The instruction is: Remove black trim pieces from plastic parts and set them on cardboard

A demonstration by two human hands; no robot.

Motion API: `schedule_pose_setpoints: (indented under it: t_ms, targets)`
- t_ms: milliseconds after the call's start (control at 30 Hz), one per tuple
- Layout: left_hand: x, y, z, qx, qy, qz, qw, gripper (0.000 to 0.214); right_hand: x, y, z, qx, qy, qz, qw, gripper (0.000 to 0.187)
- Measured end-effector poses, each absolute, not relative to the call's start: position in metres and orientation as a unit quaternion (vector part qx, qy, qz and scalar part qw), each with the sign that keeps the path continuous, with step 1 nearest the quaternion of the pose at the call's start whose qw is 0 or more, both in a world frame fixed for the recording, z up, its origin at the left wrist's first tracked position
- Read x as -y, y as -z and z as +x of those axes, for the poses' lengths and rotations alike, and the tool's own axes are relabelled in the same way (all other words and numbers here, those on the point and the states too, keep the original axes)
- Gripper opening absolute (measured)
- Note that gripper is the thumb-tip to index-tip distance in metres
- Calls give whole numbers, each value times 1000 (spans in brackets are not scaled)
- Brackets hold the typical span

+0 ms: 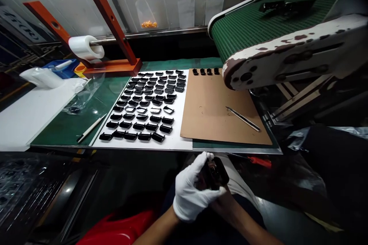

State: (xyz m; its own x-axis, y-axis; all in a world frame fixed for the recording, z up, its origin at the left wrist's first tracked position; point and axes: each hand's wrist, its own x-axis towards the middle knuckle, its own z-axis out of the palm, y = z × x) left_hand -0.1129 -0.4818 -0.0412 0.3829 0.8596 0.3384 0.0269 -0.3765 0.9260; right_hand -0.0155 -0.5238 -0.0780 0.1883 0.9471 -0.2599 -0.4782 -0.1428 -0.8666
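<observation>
In front of my lap, my left hand [189, 191], in a white glove, is closed around a glossy black piece [219, 172] with rounded corners. Its shiny face carries reflections, and I cannot make out exactly what it is. My right hand [223, 199] is just below and behind that piece. Its fingers are hidden by the piece and the glove, so its grip does not show. On the table beyond, rows of small glossy black parts [139, 126] lie on a white sheet [179, 138]. Several similar dark parts [202, 72] line the far edge of a brown cardboard sheet [207, 103].
A pen [243, 118] lies on the cardboard, another [91, 128] on the green mat [71, 122]. An orange stand [115, 26] holds a film roll [83, 48]. The green conveyor [244, 26] overhangs the right side. A red stool [115, 226] stands lower left, a red-handled tool [260, 161] right.
</observation>
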Motion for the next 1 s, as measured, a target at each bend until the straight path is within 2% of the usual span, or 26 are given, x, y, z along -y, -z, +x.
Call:
schedule_pose_setpoints:
  t_ms: [67,167,300,433,533,633,767,900,1000]
  targets:
    - [470,30,-117,-322,-417,727,442,68,519,75,2,282,-570,-511,579,39]
    - [450,11,-126,-301,-278,815,409,59,518,61,34,342,-534,-564,529,43]
    - [437,2,-127,-243,-62,904,347,48,527,29,53,437,-482,-641,407,21]
    - [440,17,-116,-208,15,928,308,39,540,13,39,490,-403,-703,321,20]
    - [433,20,-114,-191,46,939,282,37,547,15,36,518,-363,-714,298,18]
    - [406,8,-115,-218,10,943,250,41,549,24,50,507,-362,-704,339,19]
    - [355,2,-101,-313,-81,925,199,60,543,32,69,371,-504,-643,442,35]
    - [320,26,-83,-369,-116,902,191,47,536,31,69,258,-512,-583,575,33]
    - [321,38,-87,-381,-146,889,208,44,534,31,64,195,-506,-581,607,32]
